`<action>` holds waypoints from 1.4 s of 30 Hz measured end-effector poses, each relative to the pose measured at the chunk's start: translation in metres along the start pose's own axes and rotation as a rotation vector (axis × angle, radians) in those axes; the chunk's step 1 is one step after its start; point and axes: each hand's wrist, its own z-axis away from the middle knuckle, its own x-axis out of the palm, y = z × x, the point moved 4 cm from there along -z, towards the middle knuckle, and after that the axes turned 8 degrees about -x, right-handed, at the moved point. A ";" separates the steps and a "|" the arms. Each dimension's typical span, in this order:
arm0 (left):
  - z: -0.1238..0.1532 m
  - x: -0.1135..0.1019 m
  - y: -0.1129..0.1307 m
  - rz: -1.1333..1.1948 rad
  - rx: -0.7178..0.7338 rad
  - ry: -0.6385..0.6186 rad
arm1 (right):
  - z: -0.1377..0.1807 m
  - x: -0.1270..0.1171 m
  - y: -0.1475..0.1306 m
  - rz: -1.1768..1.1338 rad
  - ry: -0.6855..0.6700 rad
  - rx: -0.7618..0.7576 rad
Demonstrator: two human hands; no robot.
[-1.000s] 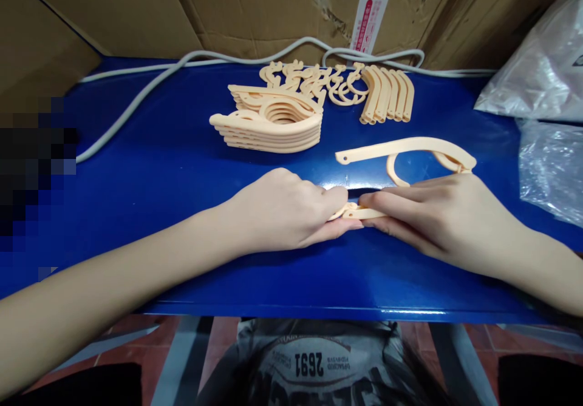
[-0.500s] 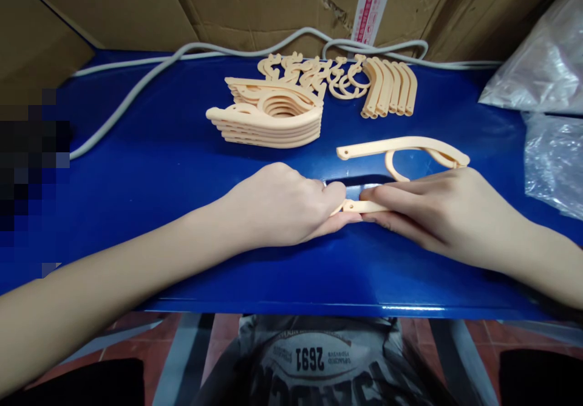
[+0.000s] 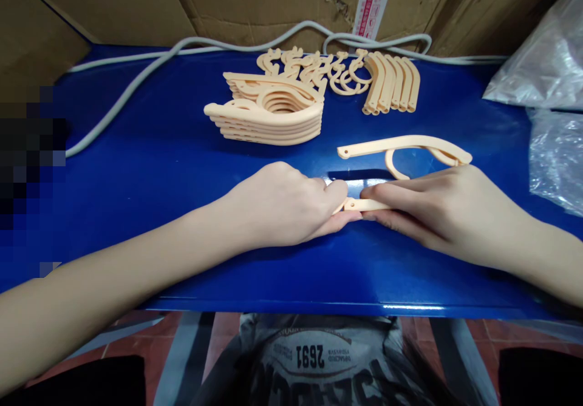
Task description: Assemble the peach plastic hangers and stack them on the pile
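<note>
Both hands meet over the front of the blue table [image 3: 255, 278]. Between the fingers of my right hand [image 3: 441, 212] is a cream plastic hanger arm [image 3: 367, 204]; the holed end of the arm shows. My left hand [image 3: 286, 206] pinches a small cream hanger part [image 3: 339, 209] against that end, mostly hidden by the thumb and fingers. Just behind my right hand is a curved cream hanger piece [image 3: 403, 144] with a rounded loop. Its right end reaches the knuckles; I cannot tell whether it joins the held arm.
Farther back stand stacked cream hanger bodies [image 3: 268, 121], loose hooks [image 3: 344, 78] and a row of short arms [image 3: 392, 84]. A grey cable [image 3: 159, 60] runs along cardboard [image 3: 273, 5]. Clear plastic bags [image 3: 542, 66] lie at the right.
The view has shifted slightly. Both hands keep the same grip, with the parts pressed end to end.
</note>
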 end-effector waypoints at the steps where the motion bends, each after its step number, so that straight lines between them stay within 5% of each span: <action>1: 0.000 0.000 0.000 -0.002 -0.001 0.001 | 0.000 0.000 0.000 0.001 -0.002 0.002; 19: -0.001 0.003 0.001 -0.036 -0.069 -0.028 | -0.001 0.003 0.001 -0.057 -0.090 0.080; 33: -0.007 0.003 0.000 0.006 -0.206 -0.269 | 0.000 0.008 0.005 -0.117 -0.100 0.093; 42: -0.008 0.002 -0.001 0.015 -0.239 -0.299 | -0.001 0.009 0.004 -0.122 -0.117 0.090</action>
